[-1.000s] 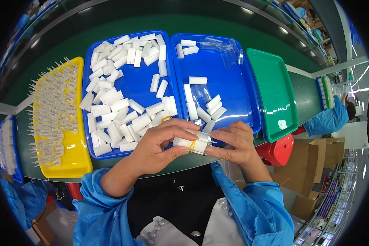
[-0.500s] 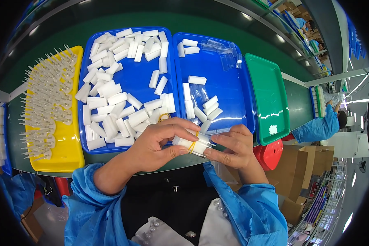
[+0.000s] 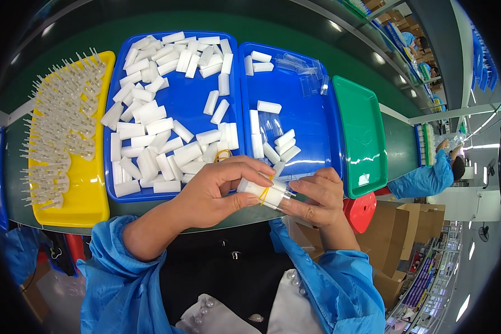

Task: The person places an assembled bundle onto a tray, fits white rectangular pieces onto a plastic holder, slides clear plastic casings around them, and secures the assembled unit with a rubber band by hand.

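A bundle of white and clear pieces (image 3: 268, 194) is held between the hands, at the near edge of the bench (image 3: 396, 139). It is wrapped by a yellow band (image 3: 264, 196), and slim clear ends are exposed at its right. Its left part is clamped by the fingers of the left hand (image 3: 217, 192), thumb below and index above; its right end is pinched by the fingers of the right hand (image 3: 321, 199). Beyond the left hand, loose white blocks (image 3: 150, 114) are heaped in the left blue tray (image 3: 190, 106) (a 2nd yellow band (image 3: 223, 154) is seen among them). In the right blue tray (image 3: 309, 125), more blocks and clear plastic strips (image 3: 299, 65) are scattered. These 2 trays are flanked by a yellow tray (image 3: 86, 197), covered with bristly pale parts (image 3: 64, 122), and a green tray (image 3: 362, 131).
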Demonstrator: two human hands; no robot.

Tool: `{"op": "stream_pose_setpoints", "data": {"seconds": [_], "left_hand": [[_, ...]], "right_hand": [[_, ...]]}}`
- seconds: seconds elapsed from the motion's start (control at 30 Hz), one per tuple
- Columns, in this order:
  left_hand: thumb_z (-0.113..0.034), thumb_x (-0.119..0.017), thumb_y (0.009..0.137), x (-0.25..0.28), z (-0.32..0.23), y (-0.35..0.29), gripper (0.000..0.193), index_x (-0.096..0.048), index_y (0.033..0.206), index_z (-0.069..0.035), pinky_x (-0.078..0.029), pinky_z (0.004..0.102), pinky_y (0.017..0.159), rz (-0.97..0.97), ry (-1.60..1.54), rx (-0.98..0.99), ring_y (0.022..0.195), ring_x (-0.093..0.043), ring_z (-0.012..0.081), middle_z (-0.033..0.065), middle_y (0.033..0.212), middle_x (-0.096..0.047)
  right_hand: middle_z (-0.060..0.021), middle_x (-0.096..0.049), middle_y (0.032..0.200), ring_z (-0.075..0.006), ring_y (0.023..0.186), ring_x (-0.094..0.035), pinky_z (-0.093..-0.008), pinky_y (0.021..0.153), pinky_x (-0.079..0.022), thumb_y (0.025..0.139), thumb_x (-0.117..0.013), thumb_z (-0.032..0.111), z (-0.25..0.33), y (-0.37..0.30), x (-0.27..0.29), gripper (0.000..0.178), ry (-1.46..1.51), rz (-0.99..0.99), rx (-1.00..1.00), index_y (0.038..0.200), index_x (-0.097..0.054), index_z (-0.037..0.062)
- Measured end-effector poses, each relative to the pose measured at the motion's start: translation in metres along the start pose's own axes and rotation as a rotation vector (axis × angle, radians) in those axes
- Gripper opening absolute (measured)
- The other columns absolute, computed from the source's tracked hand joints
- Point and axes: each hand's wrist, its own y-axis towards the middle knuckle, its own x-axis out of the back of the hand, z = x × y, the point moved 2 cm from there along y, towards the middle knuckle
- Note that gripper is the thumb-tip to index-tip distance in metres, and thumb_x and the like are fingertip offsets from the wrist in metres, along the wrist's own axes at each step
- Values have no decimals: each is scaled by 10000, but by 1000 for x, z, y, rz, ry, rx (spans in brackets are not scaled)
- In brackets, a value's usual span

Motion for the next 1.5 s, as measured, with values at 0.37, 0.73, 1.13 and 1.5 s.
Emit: {"op": "stream_pose_setpoints", "data": {"seconds": [0.37, 0.73, 1.13, 1.5], "left_hand": [[53, -567, 818, -1, -1, 1, 233, -557, 1041, -14, -434, 308, 931, -107, 51, -126, 1123, -478, 191, 120, 1230, -450], [9, -592, 816, -10, -8, -8, 357, -500, 1160, -25, -446, 332, 924, -209, 51, -31, 1191, -428, 222, 127, 1343, -343], [-49, -535, 791, 28, -97, -128, 216, -549, 993, 25, -421, 337, 860, -566, 759, -194, 965, -549, 244, 184, 1037, -562], [50, -501, 791, 93, -137, -183, 214, -549, 996, 13, -400, 353, 905, -881, 1630, 28, 1030, -533, 306, 171, 1061, -563]], "right_hand": [[-194, -497, 1166, -252, 981, -551, -361, 797, -486, 630, -803, 66, -4, -9, -16, 659, 653, -53, -515, 1174, -433, 41], [-134, -492, 1146, -191, 1003, -561, -276, 818, -481, 721, -689, -13, -11, 6, -7, 470, 1020, -47, -955, 1154, -508, 5], [-73, -615, 819, -118, 651, -608, -246, 578, -476, 714, -743, 158, -221, -23, 95, 363, -277, -59, -1178, 1016, -617, 3], [-36, -617, 743, -110, 585, -584, -237, 523, -458, 722, -745, 204, -271, -26, 38, 371, -83, 153, -1375, 1008, -604, 14]]}}
